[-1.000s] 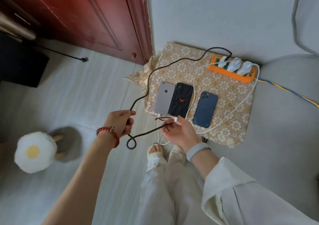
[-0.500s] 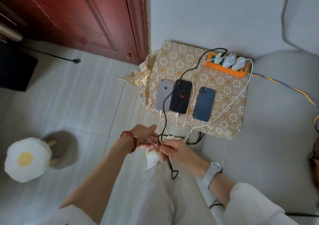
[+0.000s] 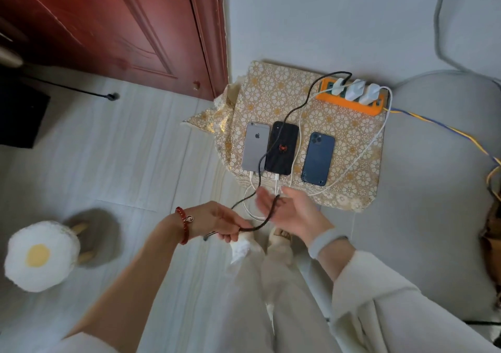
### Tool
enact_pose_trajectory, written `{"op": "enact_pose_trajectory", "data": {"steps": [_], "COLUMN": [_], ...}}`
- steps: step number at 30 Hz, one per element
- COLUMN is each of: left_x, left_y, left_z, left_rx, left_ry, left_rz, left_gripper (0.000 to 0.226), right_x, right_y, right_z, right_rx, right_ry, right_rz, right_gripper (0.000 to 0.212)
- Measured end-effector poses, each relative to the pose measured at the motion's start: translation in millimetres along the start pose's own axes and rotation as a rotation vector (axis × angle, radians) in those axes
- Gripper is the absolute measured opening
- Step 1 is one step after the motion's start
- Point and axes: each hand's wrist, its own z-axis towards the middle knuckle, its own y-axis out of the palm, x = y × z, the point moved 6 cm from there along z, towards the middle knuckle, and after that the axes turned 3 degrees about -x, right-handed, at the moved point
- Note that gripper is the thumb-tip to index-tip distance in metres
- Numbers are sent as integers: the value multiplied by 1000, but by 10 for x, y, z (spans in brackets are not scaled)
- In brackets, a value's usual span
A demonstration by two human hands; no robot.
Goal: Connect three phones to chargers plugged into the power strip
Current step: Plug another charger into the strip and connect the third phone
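Note:
Three phones lie face down on a gold-patterned cloth (image 3: 349, 146): a silver phone (image 3: 254, 146), a black phone (image 3: 282, 152) with a red spider mark, and a blue phone (image 3: 317, 158). White cables are plugged into the silver and black phones. An orange power strip (image 3: 352, 103) at the back right carries three white chargers. A black cable (image 3: 295, 108) runs from the leftmost charger across the black phone down to my hands. My left hand (image 3: 217, 222) pinches the cable near its free end. My right hand (image 3: 292, 211) is open, palm up, with the cable lying across it.
A dark red door (image 3: 108, 27) stands at the back left. A fried-egg shaped stool (image 3: 40, 255) sits on the floor at the left. A blue-and-yellow wire (image 3: 447, 127) leaves the power strip to the right. My legs and slippers are just below my hands.
My hands have moved apart. The right hand has opened and shifted right; the left now holds the black cable's end lower and to the left.

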Motion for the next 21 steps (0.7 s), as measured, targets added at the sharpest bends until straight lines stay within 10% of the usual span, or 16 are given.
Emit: {"op": "enact_pose_trajectory", "data": {"steps": [5,10,16,21], "left_x": [-379,-552,-5,247], "left_y": [-205,-309,28,100], "left_z": [-109,-106,374,410], "left_rx": [22,127,220,161], "left_ry": [-270,-400,-113,-39], "left_rz": [261,368,-834,-556], "left_gripper": [25,24,31,21], "right_x": [-438,-235,223,-15], "right_y": [-175,-70,122,-114], "right_z": [31,-296,-456,-316], "right_rx": [221,-170,-440,-268], "right_ry": [-217,-85,-33,40], "right_rz": [78,-675,-1743,-1229], "right_gripper": [29,11,18,25]}}
